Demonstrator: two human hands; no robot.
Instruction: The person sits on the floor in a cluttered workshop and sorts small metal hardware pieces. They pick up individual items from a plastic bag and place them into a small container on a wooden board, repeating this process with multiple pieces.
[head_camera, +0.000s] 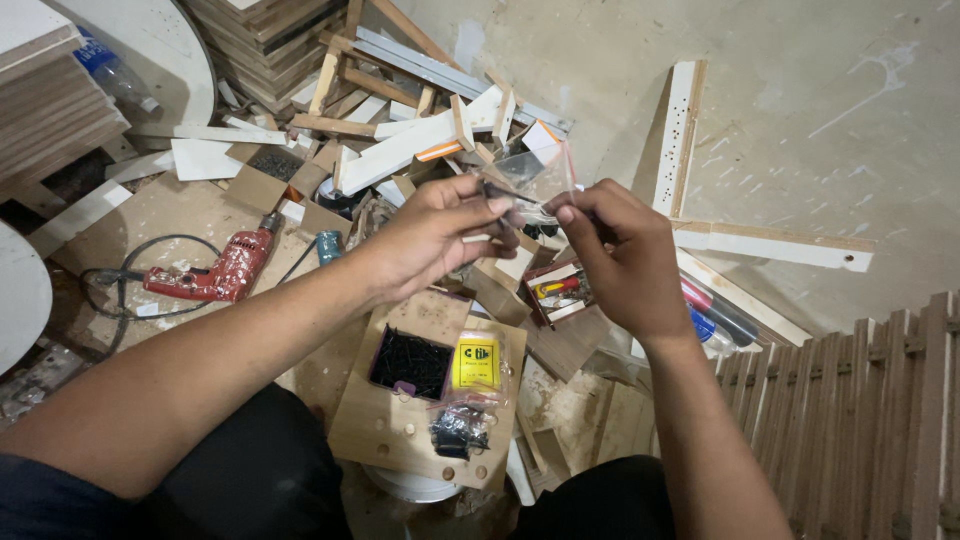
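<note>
Both hands are up in the middle of the view, working on a small clear zip bag (540, 175) with a red seal strip along its edge. The left hand (430, 235) has its fingers pinched together on the bag's lower left edge, and the right hand (620, 250) has thumb and forefinger clamped on the bottom right of it, so the bag hangs between the two hands, above the clutter. Can't tell what's inside the bag, it's too see-through and small.

Right below the hands there's a drilled plywood board (400, 420) lying over a white bucket (415, 487). On the board sits an open box of black screws (410, 362), just beside it a yellow-labelled packet (477, 362), and a little bag of black hardware (460, 430) near the front edge. A small open cardboard box with red and yellow bits (557, 290) sits just under the right hand.

Off to the left on the floor is a red electric drill (215, 272) with its black cord (110, 290) looped around. Behind everything is a heap of wood offcuts (400, 110), plus a white drilled strip (680, 130) on the concrete floor (820, 120). A couple of marker pens (715, 315) lie to the right, and slatted wooden panels (870, 420) fill the bottom right corner.
</note>
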